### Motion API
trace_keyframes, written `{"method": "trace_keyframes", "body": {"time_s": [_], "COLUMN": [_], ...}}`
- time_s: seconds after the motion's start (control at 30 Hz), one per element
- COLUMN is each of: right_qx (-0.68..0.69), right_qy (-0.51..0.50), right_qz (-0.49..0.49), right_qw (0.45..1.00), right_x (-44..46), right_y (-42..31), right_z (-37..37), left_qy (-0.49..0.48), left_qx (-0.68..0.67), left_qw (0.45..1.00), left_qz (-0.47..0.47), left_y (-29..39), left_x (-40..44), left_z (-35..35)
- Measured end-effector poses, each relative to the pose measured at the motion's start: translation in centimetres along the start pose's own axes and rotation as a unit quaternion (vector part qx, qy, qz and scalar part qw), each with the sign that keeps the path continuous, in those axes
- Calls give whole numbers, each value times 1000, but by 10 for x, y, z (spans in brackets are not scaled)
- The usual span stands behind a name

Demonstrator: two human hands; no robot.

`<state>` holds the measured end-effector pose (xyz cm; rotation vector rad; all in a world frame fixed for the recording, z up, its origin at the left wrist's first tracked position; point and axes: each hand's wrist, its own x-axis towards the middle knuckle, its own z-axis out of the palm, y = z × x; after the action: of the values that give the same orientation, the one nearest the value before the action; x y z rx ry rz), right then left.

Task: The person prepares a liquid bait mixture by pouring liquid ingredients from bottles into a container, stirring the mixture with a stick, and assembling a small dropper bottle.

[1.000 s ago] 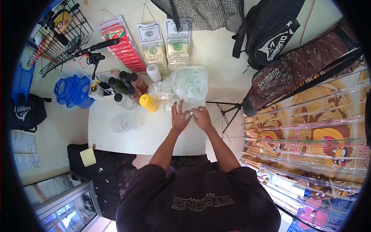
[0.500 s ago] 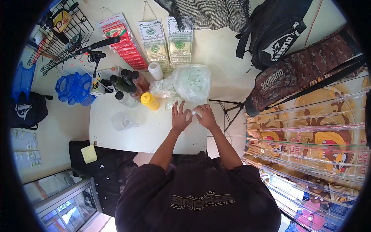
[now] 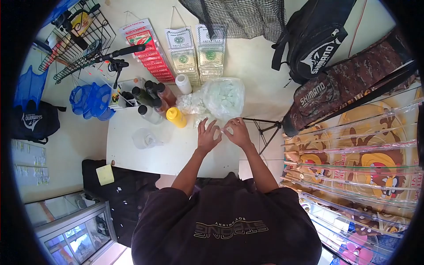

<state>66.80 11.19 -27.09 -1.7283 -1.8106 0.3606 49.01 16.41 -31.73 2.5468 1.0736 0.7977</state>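
Note:
Over the front of the white table, my left hand [image 3: 208, 138] pinches thumb and forefinger together, with the other fingers raised. My right hand [image 3: 239, 133] faces it in a similar pinch, the fingertips of both hands nearly meeting. Between them is a small whitish bit, too small to name and mostly hidden by the fingers. Just beyond the hands lie a large clear plastic bag [image 3: 224, 98] of pale green-white pieces and a smaller bag [image 3: 191, 104] of white pieces. A yellow squeeze bottle [image 3: 176, 117] stands to the left of my left hand.
Several dark-capped bottles [image 3: 151, 115], a white bottle [image 3: 183, 84] and a clear plastic container [image 3: 145, 138] stand on the white table [image 3: 185, 154]. A black tripod [image 3: 263, 129] is right of the table. Fishing rods [image 3: 349, 170] and rod bags [image 3: 329, 92] line the right side.
The view has shifted slightly, so the table and wall items sit a little further right and lower. The white bit between my fingertips shows less than before. Both hands stay pinched.

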Motion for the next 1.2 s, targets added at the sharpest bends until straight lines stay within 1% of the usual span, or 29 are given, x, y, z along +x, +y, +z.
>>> {"method": "trace_keyframes", "body": {"time_s": [0.13,0.2,0.23,0.33,0.43,0.63,0.73,0.83,0.93,1.0,1.03,1.1,1.13,1.2], "right_qx": [27,19,19,15,-23,-20,8,16,-5,-5,-4,46,46,123], "right_qy": [28,-2,-2,9,13,22,47,35,41,33,34,42,43,60], "right_qz": [-44,-36,-37,-19,-15,15,22,16,18,75,74,83,83,64], "right_qw": [998,999,999,1000,1000,999,999,999,999,997,997,995,995,989], "right_x": [4,4,4,4,4,1,-1,-2,-3,-1,0,2,2,1], "right_y": [-12,-9,-8,-8,-8,-12,-14,-13,-15,-19,-20,-22,-24,-26], "right_z": [-8,-7,-6,-5,-5,1,2,3,5,5,5,3,1,-1], "left_qy": [-13,3,4,21,27,48,39,42,56,66,66,66,66,59], "left_qx": [-14,-33,-32,-39,-19,-5,-17,-10,3,0,1,-48,-47,-109], "left_qw": [1000,999,999,999,999,999,998,999,998,998,998,995,995,987], "left_qz": [-22,-34,-34,-22,-4,-12,-40,-24,-2,-9,-9,-62,-61,-103], "left_y": [-1,0,1,3,4,8,10,11,14,15,15,17,18,20], "left_x": [1,4,4,6,4,3,3,2,3,2,2,3,5,9], "left_z": [-8,-12,-15,-19,-18,-17,-21,-25,-27,-27,-27,-30,-33,-40]}}
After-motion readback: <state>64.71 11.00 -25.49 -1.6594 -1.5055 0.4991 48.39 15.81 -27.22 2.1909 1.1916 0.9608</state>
